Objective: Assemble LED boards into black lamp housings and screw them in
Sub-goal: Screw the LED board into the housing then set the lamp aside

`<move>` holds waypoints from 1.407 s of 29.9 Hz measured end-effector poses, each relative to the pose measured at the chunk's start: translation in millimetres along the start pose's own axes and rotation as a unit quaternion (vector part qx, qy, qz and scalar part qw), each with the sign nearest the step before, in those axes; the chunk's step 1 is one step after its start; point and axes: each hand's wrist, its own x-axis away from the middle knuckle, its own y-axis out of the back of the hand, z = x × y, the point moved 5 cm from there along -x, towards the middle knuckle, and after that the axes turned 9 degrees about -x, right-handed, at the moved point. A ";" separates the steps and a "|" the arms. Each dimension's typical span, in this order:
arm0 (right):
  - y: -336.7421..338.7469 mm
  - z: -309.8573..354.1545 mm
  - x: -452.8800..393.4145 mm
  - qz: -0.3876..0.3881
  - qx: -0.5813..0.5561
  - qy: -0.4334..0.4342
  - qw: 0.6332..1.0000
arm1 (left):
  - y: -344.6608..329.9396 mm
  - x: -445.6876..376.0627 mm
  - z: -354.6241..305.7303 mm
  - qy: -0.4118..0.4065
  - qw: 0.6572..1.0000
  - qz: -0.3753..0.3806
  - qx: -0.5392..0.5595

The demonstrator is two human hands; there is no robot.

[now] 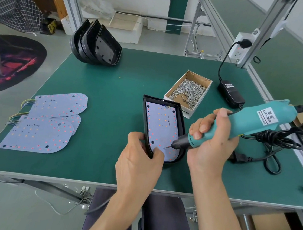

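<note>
Green worktop (112, 96): screw box (187, 92) at 1 o'clock; housing (180, 117) contains LED board (161, 126). Left hand (141, 161) fingers grasp housing; right hand (211, 138) fingers grasp screwdriver (247, 123).

A white LED board (161, 126) lies flat inside the open black housing (181, 117), screw (164, 148) near its rounded end.

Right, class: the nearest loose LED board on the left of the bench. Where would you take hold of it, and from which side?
Pinch the nearest loose LED board at its bare rounded right edge, coming from the right. It lies flat on the mat, its far edge is under another board, and its wires trail off the left end, so that edge looks freest.
</note>
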 end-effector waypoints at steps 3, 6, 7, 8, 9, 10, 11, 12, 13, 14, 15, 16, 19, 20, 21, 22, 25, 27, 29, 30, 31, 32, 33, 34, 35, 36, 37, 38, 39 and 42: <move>-6.6 1.3 4.9 0.029 0.008 0.014 0.999 | -1.1 0.9 0.3 -0.004 1.000 -0.003 0.001; -12.3 2.9 9.1 0.054 0.035 0.029 0.997 | -2.0 1.9 1.2 -0.009 1.000 -0.004 0.000; -13.2 3.1 10.1 0.057 0.045 0.032 0.997 | -2.2 2.2 1.6 -0.011 1.000 -0.004 -0.001; -13.9 3.1 11.1 0.059 0.053 0.035 0.996 | -2.2 2.5 1.9 -0.012 1.000 -0.005 -0.003; -14.4 3.0 12.0 0.062 0.059 0.037 0.996 | -2.3 2.6 2.2 -0.013 1.000 -0.005 -0.004; -14.8 2.8 12.7 0.065 0.064 0.039 0.995 | -2.6 2.6 2.5 -0.013 1.000 -0.005 -0.005; -15.5 2.7 13.3 0.068 0.068 0.041 0.995 | -2.7 2.4 2.7 -0.014 1.000 -0.006 -0.005; -16.1 2.6 13.8 0.072 0.071 0.042 0.994 | -2.7 2.2 2.8 -0.015 1.000 -0.007 -0.005; -16.6 2.4 14.1 0.074 0.074 0.043 0.994 | -2.7 1.8 2.7 -0.016 1.000 -0.007 -0.005; -17.0 2.3 14.4 0.075 0.078 0.044 0.993 | -2.8 1.7 2.7 -0.017 1.000 -0.007 -0.006; -17.3 2.2 14.7 0.075 0.082 0.045 0.993 | -3.1 1.5 2.8 -0.017 1.000 -0.006 -0.007; -17.5 2.0 14.9 0.076 0.083 0.045 0.993 | -3.4 1.3 2.9 -0.016 1.000 -0.006 -0.007; -16.9 1.3 15.4 0.076 0.079 0.047 0.993 | -3.5 1.1 3.6 -0.015 1.000 -0.007 -0.007; -16.4 1.3 15.6 0.076 0.079 0.049 0.993 | -3.7 0.8 3.9 -0.015 1.000 -0.006 -0.008; -16.0 1.3 15.7 0.076 0.079 0.050 0.993 | -3.9 0.6 4.3 -0.015 1.000 -0.005 -0.008; -15.5 1.5 15.9 0.075 0.079 0.051 0.993 | -4.1 0.4 4.6 -0.014 1.000 -0.005 -0.009; -15.3 1.1 16.0 0.077 0.076 0.050 0.993 | -4.4 0.3 4.8 -0.015 1.000 -0.007 -0.011; -15.2 0.8 15.9 0.079 0.072 0.049 0.993 | -4.5 0.5 4.8 -0.015 1.000 -0.007 -0.012; -14.9 0.1 15.9 0.084 0.069 0.049 0.993 | -4.4 0.5 5.0 -0.013 1.000 -0.008 -0.012; -15.0 -0.5 16.0 0.087 0.068 0.049 0.993 | -4.4 0.5 5.0 -0.013 1.000 -0.007 -0.013; -15.2 -1.0 16.3 0.089 0.070 0.049 0.992 | -4.6 0.5 4.9 -0.013 1.000 -0.006 -0.013; -15.5 -1.5 16.6 0.090 0.072 0.049 0.992 | -4.7 0.5 4.7 -0.012 1.000 -0.006 -0.013; -15.8 -1.9 16.8 0.091 0.074 0.049 0.992 | -4.8 0.4 4.8 -0.012 1.000 -0.006 -0.013; -16.0 -2.0 16.9 0.092 0.076 0.050 0.992 | -4.8 0.4 4.8 -0.012 1.000 -0.007 -0.013; -16.0 -2.0 16.9 0.093 0.077 0.052 0.991 | -4.8 0.5 4.9 -0.011 1.000 -0.007 -0.013; -15.8 -1.9 16.8 0.095 0.077 0.052 0.991 | -4.8 0.7 5.1 -0.011 1.000 -0.008 -0.013; -15.4 -1.9 16.6 0.096 0.076 0.051 0.991 | -4.8 0.6 5.3 -0.011 1.000 -0.008 -0.013; -14.9 -1.7 16.3 0.096 0.074 0.050 0.991 | -4.8 0.6 5.5 -0.011 1.000 -0.008 -0.014; -14.4 -1.7 16.1 0.095 0.072 0.050 0.992 | -4.8 0.6 5.5 -0.010 1.000 -0.008 -0.016; -14.5 -3.6 16.4 0.093 0.068 0.043 0.992 | -5.0 -0.2 5.5 -0.010 1.000 -0.007 -0.018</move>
